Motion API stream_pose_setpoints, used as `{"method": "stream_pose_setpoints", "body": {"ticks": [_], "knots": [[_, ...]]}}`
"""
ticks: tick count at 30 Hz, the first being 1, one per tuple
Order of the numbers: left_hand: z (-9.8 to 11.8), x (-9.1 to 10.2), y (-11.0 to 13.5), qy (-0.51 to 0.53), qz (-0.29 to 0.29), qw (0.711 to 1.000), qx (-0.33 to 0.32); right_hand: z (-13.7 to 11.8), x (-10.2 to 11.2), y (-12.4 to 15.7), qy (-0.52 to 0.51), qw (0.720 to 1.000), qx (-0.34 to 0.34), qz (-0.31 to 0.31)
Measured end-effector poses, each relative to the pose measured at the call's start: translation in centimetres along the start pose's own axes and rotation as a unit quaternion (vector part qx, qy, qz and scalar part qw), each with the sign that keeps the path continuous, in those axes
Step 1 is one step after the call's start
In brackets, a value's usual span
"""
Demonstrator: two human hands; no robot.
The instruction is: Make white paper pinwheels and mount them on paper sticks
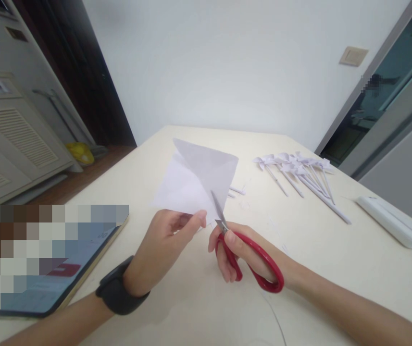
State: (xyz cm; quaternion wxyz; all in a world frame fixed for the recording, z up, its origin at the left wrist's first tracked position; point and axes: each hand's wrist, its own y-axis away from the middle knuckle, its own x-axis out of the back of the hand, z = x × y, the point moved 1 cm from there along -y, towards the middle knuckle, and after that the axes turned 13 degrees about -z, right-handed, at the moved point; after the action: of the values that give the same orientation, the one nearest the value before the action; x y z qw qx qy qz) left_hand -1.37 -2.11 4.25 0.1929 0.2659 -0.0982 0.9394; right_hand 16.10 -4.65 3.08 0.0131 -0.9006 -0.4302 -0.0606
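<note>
In the head view, my left hand [171,240] pinches the lower edge of a square sheet of white paper [180,185], which is raised above the table. A diagonal crease crosses the sheet, and its upper right half looks shaded. My right hand [242,245] grips red-handled scissors [268,269], with fingers in the loops. The scissor blades are spread apart at the sheet's lower right corner, one blade lying over the paper. Part of the left fingers is hidden behind the sheet.
Several white paper pinwheels [292,166] on sticks lie at the table's right. Beyond them is a long white object [393,223]. A tablet [83,259] stands on the left. Small paper sticks [237,191] lie behind the sheet, and a thin wire [276,317] runs off the front.
</note>
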Motion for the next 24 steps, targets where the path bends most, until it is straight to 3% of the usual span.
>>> {"method": "stream_pose_setpoints", "body": {"ticks": [9,24], "knots": [[0.03,0.05,-0.12,0.014,-0.004,1.0,0.005,0.68,0.1,0.02,-0.006,1.0,-0.022,0.014],[0.22,0.08,-0.2,0.024,-0.005,1.0,0.004,0.97,-0.05,-0.12,0.015,0.999,-0.005,0.034]]}}
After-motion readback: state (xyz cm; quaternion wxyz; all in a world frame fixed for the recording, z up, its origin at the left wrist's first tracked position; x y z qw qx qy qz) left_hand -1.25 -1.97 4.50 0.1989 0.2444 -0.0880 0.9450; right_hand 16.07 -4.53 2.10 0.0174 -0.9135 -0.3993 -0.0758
